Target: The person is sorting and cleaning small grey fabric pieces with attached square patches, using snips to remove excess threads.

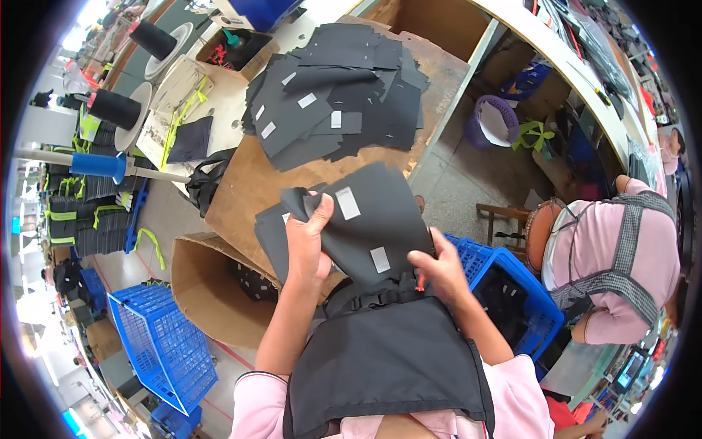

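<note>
A dark grey fabric panel (376, 219) with two small white labels is held up in front of my apron. My left hand (308, 234) pinches its left side, thumb on top, and the fabric folds over there. At the panel's right edge is my right hand (442, 267), its fingers curled. A small red-orange thing (420, 282) shows just below that thumb; its kind is not clear. More grey panels (272, 245) lie on the wooden board behind the held one. Farther off, a large loose pile of similar labelled panels (314, 102) covers the board's far part.
Left of the board (238, 186) stands an open cardboard box (208, 293), with a blue crate (164, 344) beyond it. Another blue crate (523, 296) with dark pieces sits close on my right. A co-worker in pink (607, 263) sits farther right. Black thread cones (117, 110) stand at far left.
</note>
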The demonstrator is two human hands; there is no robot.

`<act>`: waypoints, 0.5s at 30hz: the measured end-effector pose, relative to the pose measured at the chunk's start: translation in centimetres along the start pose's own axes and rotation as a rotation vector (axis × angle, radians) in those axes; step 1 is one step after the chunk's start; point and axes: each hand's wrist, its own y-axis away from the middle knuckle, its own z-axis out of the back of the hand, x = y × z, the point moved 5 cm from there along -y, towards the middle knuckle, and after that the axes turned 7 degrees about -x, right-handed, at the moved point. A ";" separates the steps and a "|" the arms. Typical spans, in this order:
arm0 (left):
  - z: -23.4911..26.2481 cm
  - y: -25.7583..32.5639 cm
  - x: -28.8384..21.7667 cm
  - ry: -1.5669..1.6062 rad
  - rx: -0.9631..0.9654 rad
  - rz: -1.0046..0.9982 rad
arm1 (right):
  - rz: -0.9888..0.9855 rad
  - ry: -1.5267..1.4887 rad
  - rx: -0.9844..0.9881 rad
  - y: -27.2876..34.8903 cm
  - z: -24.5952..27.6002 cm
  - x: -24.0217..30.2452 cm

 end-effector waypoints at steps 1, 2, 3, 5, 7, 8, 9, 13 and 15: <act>-0.3 0.0 0.2 -0.001 0.007 0.004 | -0.159 -0.043 -0.017 0.2 0.2 -1.6; -0.5 0.1 0.3 0.068 -0.022 -0.017 | -0.215 -0.162 -0.036 -0.3 0.3 -3.4; -0.2 0.1 0.3 0.134 -0.057 -0.043 | -0.274 -0.283 -0.048 -0.7 -0.2 -4.4; 0.3 0.1 1.0 0.132 -0.053 -0.044 | -0.259 -0.372 -0.045 -1.1 -0.4 -4.1; 1.3 0.8 1.0 0.086 -0.090 -0.166 | -0.195 -0.335 -0.262 -1.4 -0.3 -1.9; 2.2 0.8 0.8 -0.038 -0.071 -0.344 | -0.099 -0.298 -0.226 -2.1 0.0 -1.2; 3.1 1.5 0.0 -0.334 -0.196 -0.554 | 0.031 -0.236 -0.199 -2.8 0.3 -0.4; -3.9 4.5 -4.4 -1.038 0.241 -1.211 | 0.149 -0.005 0.033 -3.3 -1.2 4.6; -7.6 5.0 -3.9 -1.351 0.533 -1.088 | 0.139 0.038 0.204 -3.7 -1.8 5.7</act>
